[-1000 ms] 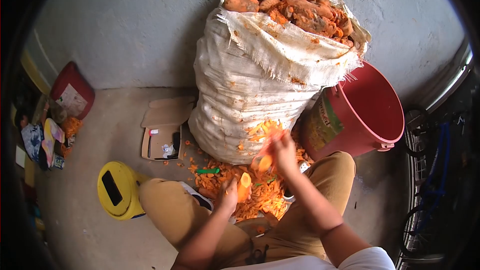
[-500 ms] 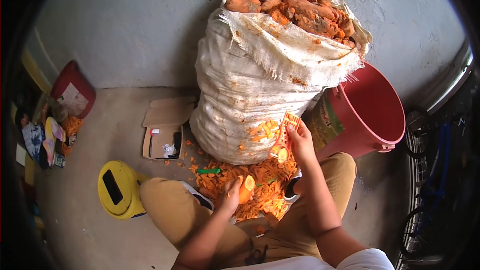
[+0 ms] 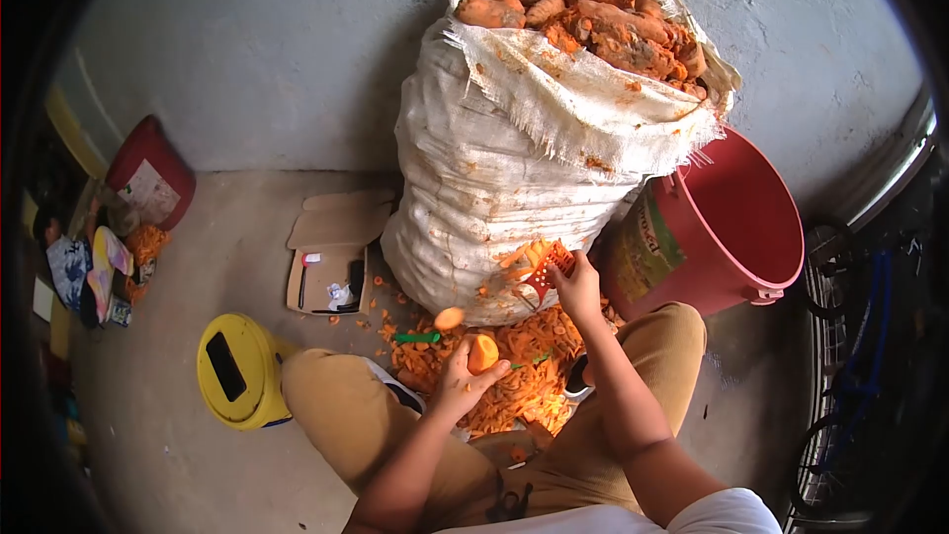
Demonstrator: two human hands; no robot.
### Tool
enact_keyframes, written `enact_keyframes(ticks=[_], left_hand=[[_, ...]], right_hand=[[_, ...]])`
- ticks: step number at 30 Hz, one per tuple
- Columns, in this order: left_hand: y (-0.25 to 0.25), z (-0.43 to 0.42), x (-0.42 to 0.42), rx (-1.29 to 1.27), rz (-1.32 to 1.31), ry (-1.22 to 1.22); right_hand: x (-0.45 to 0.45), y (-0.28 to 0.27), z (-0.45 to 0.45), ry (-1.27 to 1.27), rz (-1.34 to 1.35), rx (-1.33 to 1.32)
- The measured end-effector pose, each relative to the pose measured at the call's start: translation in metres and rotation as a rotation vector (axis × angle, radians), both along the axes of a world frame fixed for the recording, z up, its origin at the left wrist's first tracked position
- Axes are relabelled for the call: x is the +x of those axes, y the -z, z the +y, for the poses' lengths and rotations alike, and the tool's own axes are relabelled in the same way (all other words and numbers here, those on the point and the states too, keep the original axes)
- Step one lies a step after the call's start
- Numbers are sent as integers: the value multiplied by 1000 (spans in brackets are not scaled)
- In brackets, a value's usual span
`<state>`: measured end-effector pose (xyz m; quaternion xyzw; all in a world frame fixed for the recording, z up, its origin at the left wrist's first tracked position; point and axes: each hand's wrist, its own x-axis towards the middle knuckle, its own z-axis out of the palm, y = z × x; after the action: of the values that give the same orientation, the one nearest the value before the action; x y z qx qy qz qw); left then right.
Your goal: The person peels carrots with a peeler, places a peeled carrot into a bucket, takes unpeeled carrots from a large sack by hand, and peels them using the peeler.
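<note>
My left hand [image 3: 463,386] holds a peeled orange root [image 3: 483,352] with its cut face up. Just beyond it an orange slice [image 3: 449,318] is over the peelings, apparently in the air. In my right hand [image 3: 580,287] is a red perforated grater-like tool [image 3: 550,270], in front of the white sack's lower side. Orange peelings [image 3: 539,341] lie heaped on the floor between my legs, with a green-handled tool [image 3: 417,337] at their left edge. The tall white woven sack [image 3: 484,168] is filled to the top with unpeeled orange roots [image 3: 623,30].
A red bucket [image 3: 746,227] stands right of the sack. On the left are an open cardboard box [image 3: 341,213], a yellow container [image 3: 259,381] with a black phone [image 3: 226,366] on its lid, and a dark red container [image 3: 150,178]. A bicycle [image 3: 860,376] is at the right edge.
The tool in my right hand has turned and shifted slightly left. My left hand has risen a little with the root and its fingers have spread. An orange slice has appeared beyond it.
</note>
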<state>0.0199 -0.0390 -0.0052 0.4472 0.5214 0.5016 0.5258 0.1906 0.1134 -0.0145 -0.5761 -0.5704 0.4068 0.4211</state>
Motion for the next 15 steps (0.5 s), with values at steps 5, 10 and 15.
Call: enact_keyframes(ticks=[5,10,15], left_hand=[[7,1,-5,-91,-62,22],[5,3,1,-45,60,-78],[14,4,0,-70,-137,57]], right_hand=[[2,7,2,-53,63,-6],[-3,-14,-5,-127,375,-88],[-5,-17,-1,-57,720,-156]])
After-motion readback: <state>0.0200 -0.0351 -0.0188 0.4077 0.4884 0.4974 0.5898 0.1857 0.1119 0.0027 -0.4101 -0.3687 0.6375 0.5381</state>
